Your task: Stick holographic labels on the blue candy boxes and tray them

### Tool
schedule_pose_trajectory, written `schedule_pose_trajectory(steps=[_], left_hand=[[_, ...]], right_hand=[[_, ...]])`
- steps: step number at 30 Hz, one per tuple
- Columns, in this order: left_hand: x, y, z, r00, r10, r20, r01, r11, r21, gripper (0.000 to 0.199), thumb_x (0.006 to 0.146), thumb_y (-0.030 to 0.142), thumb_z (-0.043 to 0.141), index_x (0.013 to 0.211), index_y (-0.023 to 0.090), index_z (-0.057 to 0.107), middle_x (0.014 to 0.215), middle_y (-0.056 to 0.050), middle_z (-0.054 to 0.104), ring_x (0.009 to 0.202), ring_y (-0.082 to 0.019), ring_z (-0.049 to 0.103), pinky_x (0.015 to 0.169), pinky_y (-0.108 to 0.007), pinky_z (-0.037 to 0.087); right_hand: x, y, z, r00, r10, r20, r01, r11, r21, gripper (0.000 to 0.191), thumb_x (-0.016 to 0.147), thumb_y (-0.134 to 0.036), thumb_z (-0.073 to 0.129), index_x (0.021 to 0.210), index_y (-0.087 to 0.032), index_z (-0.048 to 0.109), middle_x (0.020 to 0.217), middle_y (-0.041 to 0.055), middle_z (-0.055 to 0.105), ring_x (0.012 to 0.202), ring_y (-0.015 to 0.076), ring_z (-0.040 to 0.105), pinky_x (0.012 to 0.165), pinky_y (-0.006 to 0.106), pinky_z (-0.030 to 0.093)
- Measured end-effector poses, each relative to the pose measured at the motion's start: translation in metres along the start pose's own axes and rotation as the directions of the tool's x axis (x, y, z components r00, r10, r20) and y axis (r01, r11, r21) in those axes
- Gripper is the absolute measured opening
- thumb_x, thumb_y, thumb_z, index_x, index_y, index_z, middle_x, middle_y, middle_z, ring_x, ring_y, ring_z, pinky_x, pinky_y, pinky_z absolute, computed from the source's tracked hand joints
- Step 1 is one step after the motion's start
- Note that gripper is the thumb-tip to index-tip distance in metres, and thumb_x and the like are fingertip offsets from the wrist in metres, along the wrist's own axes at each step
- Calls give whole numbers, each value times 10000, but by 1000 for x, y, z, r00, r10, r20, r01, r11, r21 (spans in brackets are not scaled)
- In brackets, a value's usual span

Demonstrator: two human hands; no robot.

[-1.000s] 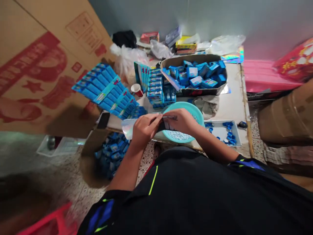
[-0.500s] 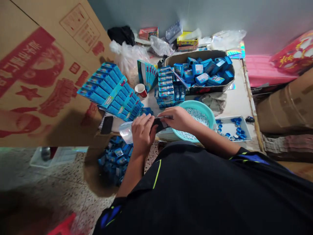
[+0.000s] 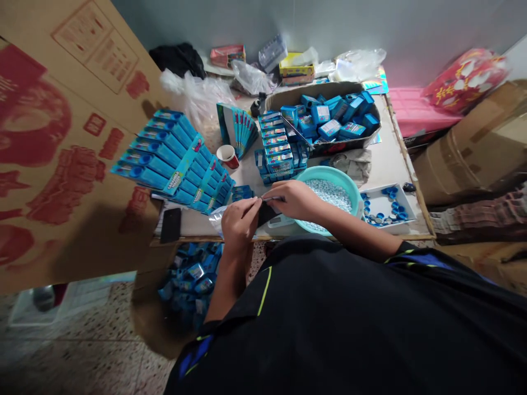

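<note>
My left hand point(image 3: 241, 219) is closed on a dark flat piece point(image 3: 267, 214), which lies between my two hands. Clear plastic point(image 3: 216, 219) sticks out at the left of that hand. My right hand point(image 3: 290, 198) pinches a thin dark item point(image 3: 275, 198) that I cannot make out, its fingertips close to the left ones. Just right of and below this hand stands a turquoise basin point(image 3: 354, 192) with small pale pieces point(image 3: 329, 195). A pale device point(image 3: 281, 221) shows partly under the right hand. Stacked blue packs point(image 3: 179, 164) rise to the left.
Behind are a carton point(image 3: 321, 148) of blue boxes, a paper cup point(image 3: 228, 156) and a row of blue packs point(image 3: 278, 145). A white tray point(image 3: 405, 203) holds blue caps at right. A phone point(image 3: 170, 225) lies near the front edge; a large carton point(image 3: 94, 164) stands left.
The view has shifted, so the table's contents appear further left. My left fingers have closed in more tightly and their tips are nearer my right hand. Less of the clear plastic shows.
</note>
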State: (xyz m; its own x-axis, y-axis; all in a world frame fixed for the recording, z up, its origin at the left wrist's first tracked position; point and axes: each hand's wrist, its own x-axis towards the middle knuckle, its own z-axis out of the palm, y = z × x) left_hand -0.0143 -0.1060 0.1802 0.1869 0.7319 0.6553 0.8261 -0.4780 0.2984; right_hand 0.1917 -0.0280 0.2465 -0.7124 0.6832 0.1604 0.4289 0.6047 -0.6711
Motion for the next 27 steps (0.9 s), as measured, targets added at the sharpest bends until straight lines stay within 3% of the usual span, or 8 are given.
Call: schedule_pose_trajectory(steps=[12,17,20,23,25,26,27], left_hand=[[1,-7,19,996,25,-89,-19,997,75,205,957,280,630,1116,247,754,1057,-84,764,1023,-212,718,898,-371,573],[1,-16,27,988,103,-117,-88,988,130,200,921,265,687,1112,250,744,1118,-92,759,1112,-236,702,955,-402,549],[3,-16,27,993,95,-76,-85,987,133,242,890,287,737,1130,268,730,1156,-90,753,1213,-277,662,1060,-483,488],[-1,-5,21,989,142,41,-138,988,-73,178,905,239,716,1076,290,715,1075,-22,772,1140,-238,701,1084,-487,481],[-8,6,17,997,60,56,-43,961,-273,87,916,229,696,988,278,704,986,4,773,992,-198,740,987,-434,553],[-12,11,15,996,-85,4,81,924,-375,35,907,243,708,933,261,693,936,4,766,912,-186,745,910,-404,585],[-16,15,14,957,-281,-72,215,852,-477,61,889,268,730,885,245,674,891,1,752,846,-175,739,839,-376,599]], right_hand=[[10,8,1,1000,-16,-1,16,1000,-14,251,922,-133,580,1007,-216,801,958,37,752,895,158,654,771,252,444],[16,14,0,1000,-7,-19,6,999,-39,233,928,-166,587,1006,-221,799,950,36,745,887,163,659,763,254,455],[21,19,0,997,28,-72,-30,999,-26,224,924,-174,595,1008,-220,797,954,42,743,888,174,666,767,264,471],[22,23,-2,984,78,-161,-75,997,26,233,904,-154,608,1034,-200,796,990,61,749,904,187,675,803,285,490],[18,24,-4,965,114,-237,-95,991,89,223,911,-179,614,1039,-192,797,984,68,747,878,184,676,798,293,500],[15,26,-6,950,133,-284,-100,987,127,214,917,-205,619,1037,-192,796,971,68,745,854,179,672,781,292,503],[11,27,-7,930,152,-335,-101,981,167,207,921,-233,627,1036,-194,796,949,65,741,819,171,665,752,290,505]])
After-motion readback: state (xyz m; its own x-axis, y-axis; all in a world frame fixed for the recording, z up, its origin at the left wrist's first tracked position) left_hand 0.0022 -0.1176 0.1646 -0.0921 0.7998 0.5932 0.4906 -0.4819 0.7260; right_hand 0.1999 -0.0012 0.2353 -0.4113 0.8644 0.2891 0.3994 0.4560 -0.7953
